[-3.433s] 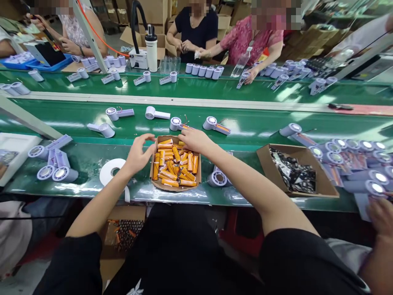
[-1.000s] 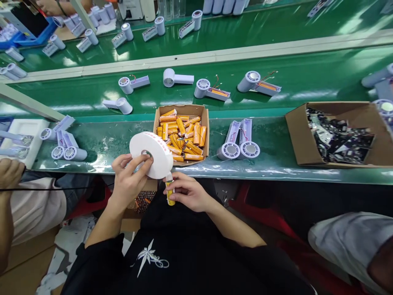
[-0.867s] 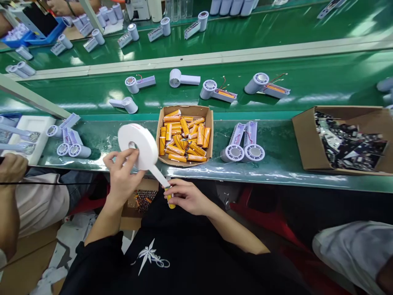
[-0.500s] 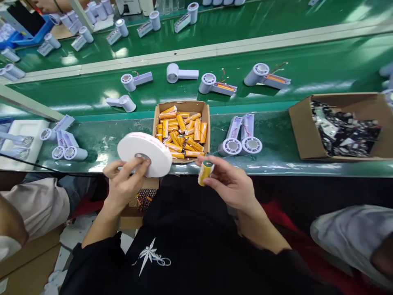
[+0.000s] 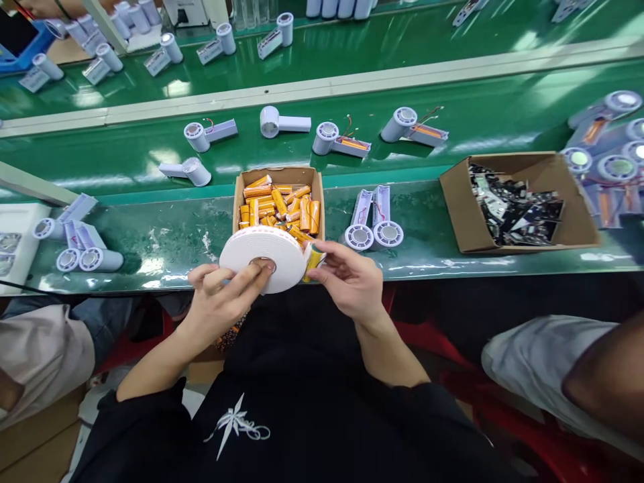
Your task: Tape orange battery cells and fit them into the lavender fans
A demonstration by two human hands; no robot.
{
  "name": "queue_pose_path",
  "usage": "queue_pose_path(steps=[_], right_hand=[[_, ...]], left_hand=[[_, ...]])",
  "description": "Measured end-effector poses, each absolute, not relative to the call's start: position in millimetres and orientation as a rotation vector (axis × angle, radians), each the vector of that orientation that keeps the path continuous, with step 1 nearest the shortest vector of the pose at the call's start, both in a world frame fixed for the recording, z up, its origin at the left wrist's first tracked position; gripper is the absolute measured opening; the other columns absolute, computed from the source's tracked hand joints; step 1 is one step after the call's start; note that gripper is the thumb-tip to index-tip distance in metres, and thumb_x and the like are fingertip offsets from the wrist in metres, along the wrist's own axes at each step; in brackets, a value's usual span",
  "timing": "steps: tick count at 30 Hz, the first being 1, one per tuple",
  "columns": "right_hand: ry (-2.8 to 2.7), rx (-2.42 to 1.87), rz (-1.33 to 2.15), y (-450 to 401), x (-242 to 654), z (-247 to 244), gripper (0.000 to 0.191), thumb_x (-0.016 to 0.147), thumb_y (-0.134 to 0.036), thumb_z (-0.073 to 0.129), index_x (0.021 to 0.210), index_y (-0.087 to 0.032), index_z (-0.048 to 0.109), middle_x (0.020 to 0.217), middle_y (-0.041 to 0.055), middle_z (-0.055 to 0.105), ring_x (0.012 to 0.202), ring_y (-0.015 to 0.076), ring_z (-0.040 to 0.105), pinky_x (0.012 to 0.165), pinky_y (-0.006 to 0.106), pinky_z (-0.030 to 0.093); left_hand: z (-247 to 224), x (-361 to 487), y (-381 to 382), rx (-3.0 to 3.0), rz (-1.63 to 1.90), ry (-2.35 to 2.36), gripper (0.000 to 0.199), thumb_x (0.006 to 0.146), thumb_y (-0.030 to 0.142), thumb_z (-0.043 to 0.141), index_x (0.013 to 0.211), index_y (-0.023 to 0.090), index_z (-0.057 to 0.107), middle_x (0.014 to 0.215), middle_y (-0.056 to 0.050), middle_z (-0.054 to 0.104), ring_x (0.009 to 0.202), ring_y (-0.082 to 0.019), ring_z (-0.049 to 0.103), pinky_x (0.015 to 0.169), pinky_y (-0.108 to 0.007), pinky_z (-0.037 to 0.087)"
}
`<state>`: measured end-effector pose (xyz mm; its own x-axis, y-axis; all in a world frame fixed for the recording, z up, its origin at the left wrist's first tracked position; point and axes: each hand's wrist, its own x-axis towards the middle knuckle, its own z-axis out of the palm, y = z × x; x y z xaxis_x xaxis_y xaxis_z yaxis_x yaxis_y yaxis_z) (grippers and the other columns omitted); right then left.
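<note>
My left hand [image 5: 224,292] grips a large white roll of tape [image 5: 241,251], with fingers at its central hole. In my right hand [image 5: 349,278] a yellow battery [image 5: 314,260] is pinched between thumb and fingers. The battery sits against or very close to the roll's right edge; whether they touch I cannot tell. Just behind both hands stands a small cardboard box [image 5: 322,201] full of orange batteries [image 5: 279,200], its front partly hidden by the roll. Right of that box lie two lilac fan housings [image 5: 373,218] with open handles.
Another cardboard box [image 5: 455,215] with dark circuit boards is on the right, beside a pile of fan bodies [image 5: 616,164]. More fans [image 5: 327,137] lie along the green belt [image 5: 226,164]. Several fan housings [image 5: 93,258] rest at left. Co-workers' legs [image 5: 543,376] flank me.
The roll and the battery have come together: my left hand moved right, my right hand moved left. The whole view has shifted somewhat, showing more of the right side.
</note>
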<state>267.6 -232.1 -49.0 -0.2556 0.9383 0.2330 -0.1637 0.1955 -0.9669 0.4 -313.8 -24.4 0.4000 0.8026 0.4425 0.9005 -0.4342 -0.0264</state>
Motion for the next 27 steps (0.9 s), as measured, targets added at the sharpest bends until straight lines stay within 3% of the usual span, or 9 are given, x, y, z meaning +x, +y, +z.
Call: queue_pose_path(steps=[4, 8, 12, 14, 17, 19, 22, 24, 27], right_hand=[[-0.906, -0.786, 1.237, -239.2, 233.6, -57.4, 0.059, 0.092, -0.049, 0.087, 0.143, -0.034, 0.062, 0.147, 0.0102, 0.074, 0.132, 0.0302, 0.076, 0.114, 0.052, 0.064], [-0.905, -0.806, 1.173, -205.1, 252.8, -53.8, 0.055, 0.096, -0.049, 0.082, 0.144, -0.034, 0.061, 0.151, 0.0092, 0.071, 0.138, 0.028, 0.072, 0.111, 0.048, 0.066], [-0.916, -0.729, 0.84, -157.7, 330.3, -34.8, 0.046, 0.098, -0.044, 0.08, 0.142, -0.044, 0.066, 0.161, -0.0014, 0.063, 0.142, 0.0233, 0.069, 0.1, 0.035, 0.068], [-0.913, -0.783, 0.847, -156.9, 356.0, -32.1, 0.05, 0.094, -0.04, 0.084, 0.141, -0.044, 0.068, 0.161, -0.0001, 0.064, 0.138, 0.025, 0.072, 0.099, 0.037, 0.069], [-0.879, -0.921, 1.022, -180.5, 367.9, -45.6, 0.05, 0.086, -0.031, 0.092, 0.133, -0.038, 0.075, 0.15, 0.0063, 0.074, 0.126, 0.0288, 0.079, 0.098, 0.046, 0.07], [-0.825, -0.976, 1.089, -196.6, 368.7, -59.2, 0.046, 0.084, -0.028, 0.093, 0.126, -0.036, 0.078, 0.143, 0.0085, 0.078, 0.12, 0.0309, 0.082, 0.095, 0.049, 0.071], [-0.784, -0.983, 1.11, -203.2, 370.5, -71.3, 0.043, 0.082, -0.027, 0.095, 0.122, -0.034, 0.08, 0.136, 0.0098, 0.082, 0.111, 0.0326, 0.085, 0.091, 0.051, 0.073], [-0.811, -0.964, 1.118, -197.6, 371.2, -71.9, 0.042, 0.082, -0.027, 0.095, 0.121, -0.034, 0.08, 0.132, 0.0106, 0.083, 0.107, 0.0334, 0.085, 0.094, 0.055, 0.072], [-0.875, -0.936, 1.129, -186.2, 367.7, -68.5, 0.041, 0.086, -0.027, 0.093, 0.123, -0.034, 0.079, 0.131, 0.0105, 0.084, 0.109, 0.0341, 0.085, 0.104, 0.061, 0.067]], left_hand=[[-41.6, 39.1, -313.5, -2.174, -0.795, -1.476, 0.062, 0.09, 0.058, 0.086, 0.144, 0.029, 0.074, 0.096, -0.012, 0.072, 0.101, -0.031, 0.049, 0.097, -0.049, 0.04], [-49.6, 66.0, -333.5, -2.347, -0.977, -1.481, 0.058, 0.091, 0.052, 0.084, 0.141, 0.024, 0.073, 0.088, -0.01, 0.069, 0.091, -0.028, 0.053, 0.088, -0.046, 0.039], [-63.8, -9.8, -349.4, -2.295, -0.764, -1.754, 0.045, 0.093, 0.043, 0.077, 0.134, 0.026, 0.075, 0.1, -0.011, 0.073, 0.099, -0.031, 0.06, 0.098, -0.05, 0.04], [-73.1, -73.1, -346.1, -2.051, -0.618, -2.089, 0.045, 0.092, 0.047, 0.075, 0.131, 0.025, 0.077, 0.112, -0.015, 0.074, 0.111, -0.036, 0.06, 0.106, -0.054, 0.041], [-76.4, -141.9, -327.4, -2.078, -0.567, -2.373, 0.06, 0.09, 0.06, 0.072, 0.139, 0.026, 0.072, 0.132, -0.015, 0.074, 0.124, -0.039, 0.059, 0.112, -0.055, 0.045], [-68.9, -155.6, -295.4, -2.093, -0.688, -2.368, 0.06, 0.095, 0.06, 0.066, 0.144, 0.027, 0.068, 0.137, -0.013, 0.073, 0.129, -0.037, 0.059, 0.115, -0.053, 0.046], [-47.3, -145.3, -202.3, -2.081, -0.827, -2.222, 0.046, 0.104, 0.051, 0.057, 0.137, 0.023, 0.072, 0.128, -0.012, 0.077, 0.123, -0.032, 0.064, 0.115, -0.05, 0.047], [-32.2, -130.8, -119.5, -2.072, -0.8, -2.176, 0.045, 0.103, 0.046, 0.057, 0.134, 0.018, 0.072, 0.132, -0.015, 0.076, 0.121, -0.032, 0.064, 0.114, -0.05, 0.048], [-19.0, -95.9, -1.2, -2.205, -0.603, -2.024, 0.041, 0.105, 0.038, 0.054, 0.131, 0.014, 0.075, 0.139, -0.018, 0.073, 0.134, -0.034, 0.059, 0.12, -0.053, 0.042]])
